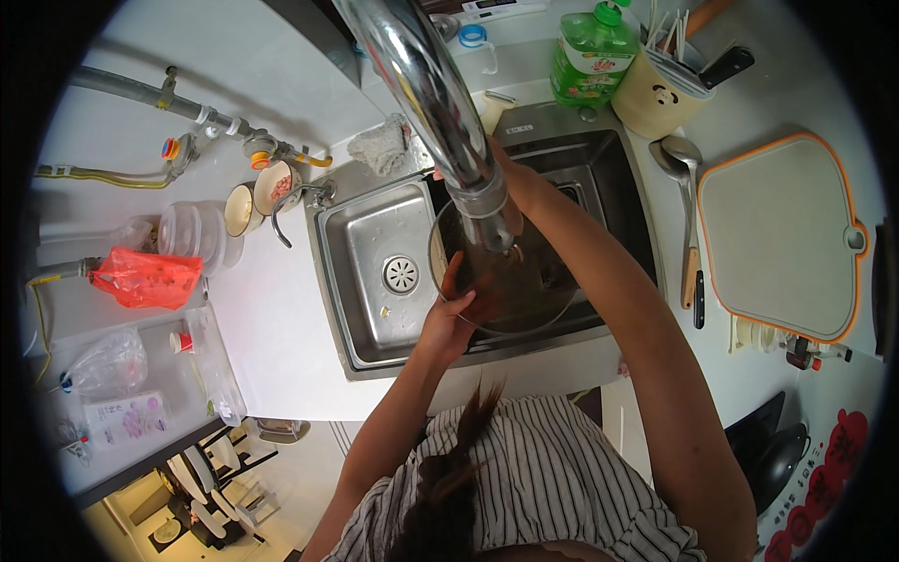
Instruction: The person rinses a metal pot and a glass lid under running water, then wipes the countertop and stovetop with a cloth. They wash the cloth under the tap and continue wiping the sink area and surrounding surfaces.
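Note:
A round clear glass piece (541,309), a lid or a bowl, is over the dark right basin of the sink (621,204). My left hand (449,327) grips its near left rim, with fingers showing through the glass. Above the glass hangs the chrome faucet (435,91), its spout hiding part of the piece. My right hand (511,184) is behind the spout at the far side of the glass, mostly covered, so its grip cannot be made out. The steel left basin (358,274) has a drain strainer (402,275) and a small scrap.
A grey cloth (379,146), a peeler (496,109) and a green soap bottle (593,56) line the sink's back. At right are a utensil holder (660,98) with a black-handled knife, spoons (685,158) and an orange-edged cutting board (779,239). Two bowls (242,209) stand left.

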The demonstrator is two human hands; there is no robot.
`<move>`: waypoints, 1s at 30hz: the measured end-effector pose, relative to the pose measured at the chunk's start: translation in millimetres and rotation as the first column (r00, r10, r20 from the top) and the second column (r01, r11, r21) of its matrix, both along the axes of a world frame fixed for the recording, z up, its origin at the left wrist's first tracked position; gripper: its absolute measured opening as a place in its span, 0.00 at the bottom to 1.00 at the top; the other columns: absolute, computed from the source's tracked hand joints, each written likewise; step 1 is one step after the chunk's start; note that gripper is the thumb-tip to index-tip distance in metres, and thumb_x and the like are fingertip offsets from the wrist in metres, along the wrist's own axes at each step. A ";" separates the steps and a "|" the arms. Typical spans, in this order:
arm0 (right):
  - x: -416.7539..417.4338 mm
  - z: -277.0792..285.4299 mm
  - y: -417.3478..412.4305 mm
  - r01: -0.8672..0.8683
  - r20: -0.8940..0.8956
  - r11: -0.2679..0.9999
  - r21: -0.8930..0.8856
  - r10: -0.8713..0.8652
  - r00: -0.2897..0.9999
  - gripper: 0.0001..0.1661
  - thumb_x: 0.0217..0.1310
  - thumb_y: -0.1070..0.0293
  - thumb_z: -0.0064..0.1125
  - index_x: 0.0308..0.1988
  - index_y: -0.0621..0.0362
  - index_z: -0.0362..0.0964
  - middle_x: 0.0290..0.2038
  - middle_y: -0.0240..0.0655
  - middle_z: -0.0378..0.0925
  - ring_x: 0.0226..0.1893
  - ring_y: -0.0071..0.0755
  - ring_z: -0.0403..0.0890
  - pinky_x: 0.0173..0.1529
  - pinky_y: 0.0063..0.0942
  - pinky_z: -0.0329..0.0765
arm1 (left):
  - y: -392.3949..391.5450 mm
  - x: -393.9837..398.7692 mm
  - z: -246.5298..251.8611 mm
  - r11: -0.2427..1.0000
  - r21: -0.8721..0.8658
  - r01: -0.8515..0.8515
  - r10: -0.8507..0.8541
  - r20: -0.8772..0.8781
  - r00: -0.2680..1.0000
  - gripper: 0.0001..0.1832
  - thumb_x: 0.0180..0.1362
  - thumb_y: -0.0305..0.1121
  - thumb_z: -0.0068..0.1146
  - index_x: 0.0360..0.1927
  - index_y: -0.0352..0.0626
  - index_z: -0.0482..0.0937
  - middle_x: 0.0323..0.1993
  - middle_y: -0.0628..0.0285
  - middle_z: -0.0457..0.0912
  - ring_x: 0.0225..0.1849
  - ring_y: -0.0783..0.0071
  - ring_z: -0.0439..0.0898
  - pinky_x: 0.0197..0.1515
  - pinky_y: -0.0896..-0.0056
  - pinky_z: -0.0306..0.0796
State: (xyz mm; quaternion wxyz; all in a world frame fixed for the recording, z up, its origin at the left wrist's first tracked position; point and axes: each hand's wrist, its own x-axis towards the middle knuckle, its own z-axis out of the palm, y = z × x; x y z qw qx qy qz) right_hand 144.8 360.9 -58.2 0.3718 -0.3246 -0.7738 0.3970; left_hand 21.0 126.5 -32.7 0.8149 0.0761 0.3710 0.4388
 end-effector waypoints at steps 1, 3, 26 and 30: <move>0.4 0.4 1.9 -0.020 0.034 0.999 0.037 0.019 0.999 0.05 0.48 0.69 0.53 0.26 0.54 0.76 0.29 0.35 0.76 0.41 0.43 0.75 0.48 0.38 0.71 | 2.8 1.3 -2.7 1.000 0.016 0.012 -0.012 0.030 0.999 0.38 0.56 0.28 0.53 0.67 0.69 0.52 0.64 0.50 0.59 0.59 0.51 0.69 0.61 0.51 0.62; 0.5 1.5 6.1 -0.046 0.163 0.991 0.129 0.025 0.986 0.05 0.49 0.69 0.53 0.26 0.53 0.76 0.30 0.36 0.76 0.41 0.43 0.75 0.48 0.38 0.71 | 8.3 5.6 -8.2 0.999 0.046 0.021 -0.024 0.082 0.996 0.37 0.55 0.27 0.53 0.66 0.69 0.55 0.65 0.51 0.58 0.60 0.51 0.67 0.62 0.50 0.60; 31.4 11.5 -10.3 0.357 0.253 0.872 0.335 -0.448 0.857 0.12 0.54 0.58 0.56 0.32 0.55 0.78 0.30 0.40 0.78 0.35 0.45 0.78 0.41 0.42 0.74 | 14.3 8.5 -15.0 1.000 -0.012 0.009 -0.008 0.135 0.991 0.35 0.52 0.22 0.49 0.64 0.61 0.59 0.63 0.50 0.62 0.62 0.44 0.63 0.64 0.48 0.58; 125.2 -31.9 -87.6 0.536 0.748 0.843 0.050 -0.387 0.539 0.19 0.65 0.55 0.43 0.41 0.59 0.71 0.42 0.48 0.75 0.41 0.52 0.77 0.40 0.47 0.73 | 6.4 3.7 -6.3 0.983 -0.184 -0.019 0.020 0.000 1.000 0.33 0.50 0.21 0.46 0.64 0.46 0.58 0.58 0.42 0.67 0.59 0.43 0.67 0.62 0.46 0.61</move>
